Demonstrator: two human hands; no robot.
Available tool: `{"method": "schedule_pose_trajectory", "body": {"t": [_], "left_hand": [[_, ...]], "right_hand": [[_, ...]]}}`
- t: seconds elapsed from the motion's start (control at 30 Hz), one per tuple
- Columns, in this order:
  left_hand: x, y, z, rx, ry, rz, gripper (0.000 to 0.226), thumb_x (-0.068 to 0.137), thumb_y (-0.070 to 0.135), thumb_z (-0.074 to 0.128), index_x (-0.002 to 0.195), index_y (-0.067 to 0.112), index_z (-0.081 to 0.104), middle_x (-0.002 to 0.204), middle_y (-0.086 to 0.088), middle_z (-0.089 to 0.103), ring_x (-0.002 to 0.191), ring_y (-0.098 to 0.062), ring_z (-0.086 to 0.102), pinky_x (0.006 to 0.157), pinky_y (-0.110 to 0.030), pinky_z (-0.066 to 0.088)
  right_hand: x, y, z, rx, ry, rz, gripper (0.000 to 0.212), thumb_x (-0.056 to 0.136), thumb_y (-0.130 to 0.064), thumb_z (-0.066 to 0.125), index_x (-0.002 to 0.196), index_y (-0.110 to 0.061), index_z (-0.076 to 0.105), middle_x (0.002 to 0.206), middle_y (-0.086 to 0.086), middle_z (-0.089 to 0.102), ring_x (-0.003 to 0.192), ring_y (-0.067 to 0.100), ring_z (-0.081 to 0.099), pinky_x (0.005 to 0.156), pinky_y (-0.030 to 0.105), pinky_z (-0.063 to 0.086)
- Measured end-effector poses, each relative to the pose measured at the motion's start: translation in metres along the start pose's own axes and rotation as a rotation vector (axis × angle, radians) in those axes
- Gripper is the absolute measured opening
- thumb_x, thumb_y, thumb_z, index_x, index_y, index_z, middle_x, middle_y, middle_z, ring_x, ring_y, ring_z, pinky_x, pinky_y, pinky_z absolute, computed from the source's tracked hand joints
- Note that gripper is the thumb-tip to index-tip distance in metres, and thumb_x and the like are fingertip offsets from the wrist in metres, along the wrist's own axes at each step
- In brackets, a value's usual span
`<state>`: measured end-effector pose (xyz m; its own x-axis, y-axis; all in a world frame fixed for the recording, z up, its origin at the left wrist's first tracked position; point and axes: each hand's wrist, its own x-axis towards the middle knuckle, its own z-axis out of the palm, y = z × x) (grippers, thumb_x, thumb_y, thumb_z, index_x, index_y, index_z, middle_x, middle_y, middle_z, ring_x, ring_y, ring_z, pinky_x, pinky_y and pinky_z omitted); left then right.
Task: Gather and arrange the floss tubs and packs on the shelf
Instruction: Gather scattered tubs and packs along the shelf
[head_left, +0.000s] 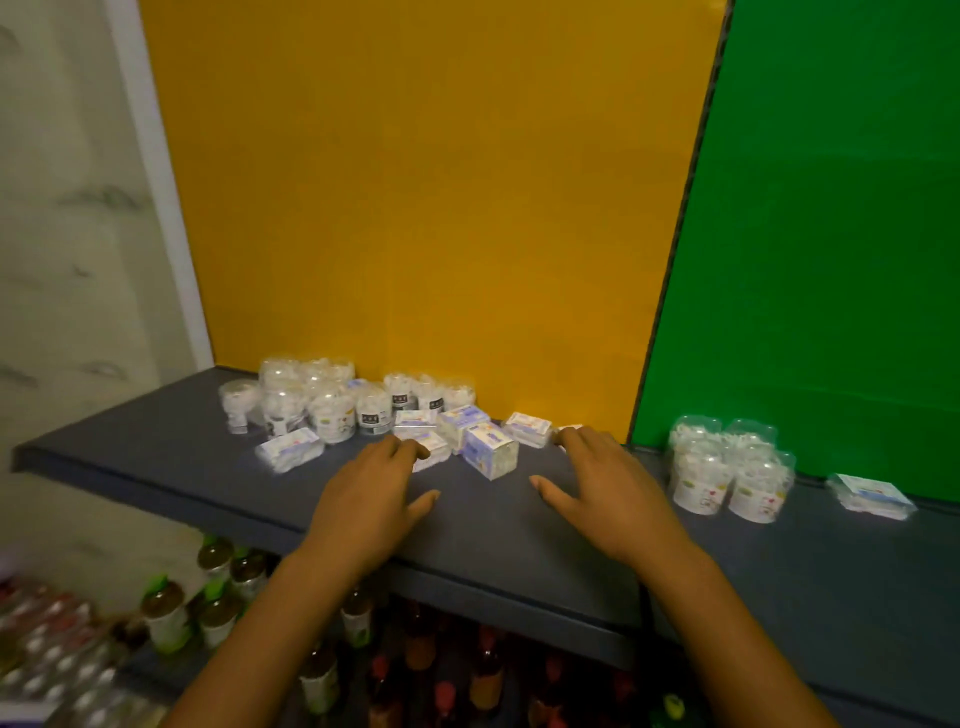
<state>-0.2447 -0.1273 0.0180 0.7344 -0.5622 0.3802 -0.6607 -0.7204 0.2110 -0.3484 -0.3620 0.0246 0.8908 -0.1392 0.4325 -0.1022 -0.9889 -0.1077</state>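
A: Yellow panel (426, 208) and green panel (831, 234) are noted behind the grey shelf (156, 447). Floss tubs (322, 402) are clustered at the back left, floss packs (488, 447) scattered just in front; a second tub group (727, 467) sits well apart to the right.

B: Left hand (371, 499) fingers (410, 449) are extended, touching a small pack (434, 452); right hand (608, 493) is spread, nothing gripped. Light, slick film wrapping is judged; packs are best taken by the long sides, tubs round the wall.
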Motion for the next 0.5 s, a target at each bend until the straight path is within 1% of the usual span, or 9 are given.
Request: {"method": "schedule_pose_trajectory", "body": {"t": [0.1, 0.23, 0.5], "left_hand": [[-0.024, -0.032, -0.016, 0.0, 0.003, -0.052, 0.046, 0.091, 0.049, 0.054, 0.131, 0.028, 0.043, 0.134, 0.004, 0.045, 0.118, -0.018, 0.048, 0.091, -0.035, 0.048], [-0.043, -0.074, -0.034, 0.027, 0.028, -0.115, 0.045, 0.089, 0.05, 0.054, 0.128, 0.028, 0.045, 0.131, 0.005, 0.047, 0.117, -0.017, 0.049, 0.086, -0.034, 0.049], [-0.047, -0.124, -0.041, 0.001, 0.072, -0.194, 0.044, 0.09, 0.048, 0.055, 0.129, 0.03, 0.044, 0.132, 0.007, 0.046, 0.118, -0.014, 0.049, 0.088, -0.03, 0.049]], "right_hand": [[0.006, -0.038, 0.007, 0.048, -0.009, -0.016, 0.053, 0.094, -0.057, 0.046, 0.134, -0.024, 0.043, 0.134, 0.0, 0.049, 0.124, 0.021, 0.045, 0.098, 0.037, 0.042], [0.022, -0.08, 0.016, 0.083, -0.017, -0.056, 0.049, 0.093, -0.058, 0.046, 0.131, -0.026, 0.044, 0.132, -0.001, 0.05, 0.12, 0.021, 0.047, 0.092, 0.036, 0.044], [0.066, -0.122, 0.038, 0.133, -0.024, -0.118, 0.047, 0.093, -0.054, 0.05, 0.13, -0.027, 0.045, 0.133, -0.002, 0.052, 0.121, 0.019, 0.048, 0.092, 0.035, 0.045]]}}
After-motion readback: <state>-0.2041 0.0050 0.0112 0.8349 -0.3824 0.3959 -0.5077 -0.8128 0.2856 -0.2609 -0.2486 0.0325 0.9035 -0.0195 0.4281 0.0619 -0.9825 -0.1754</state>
